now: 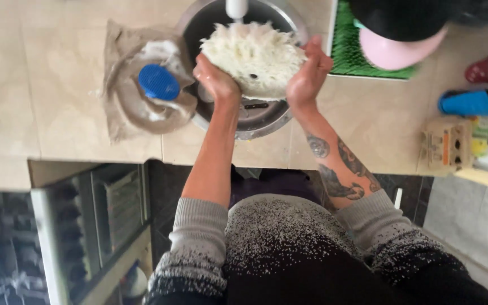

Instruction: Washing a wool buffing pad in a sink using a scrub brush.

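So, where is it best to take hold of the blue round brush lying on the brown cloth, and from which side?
Probably best from above, fingers pinching opposite edges of the blue round brush. It lies flat on the crumpled brown cloth, left of the sink, so only its rim offers grip. The left hand is nearest, though it holds the white fluffy pad.

The round steel sink is mostly filled from above by a shaggy cream pad, held between the left hand and the right hand, with the white tap directly above it. Free room shows only low in the basin near a dark-handled knife. To the left, a crumpled brown cloth and blue scrubber block the counter; beyond them, beige countertop lies open. To the right, a green mat and pink bowl crowd the rim.
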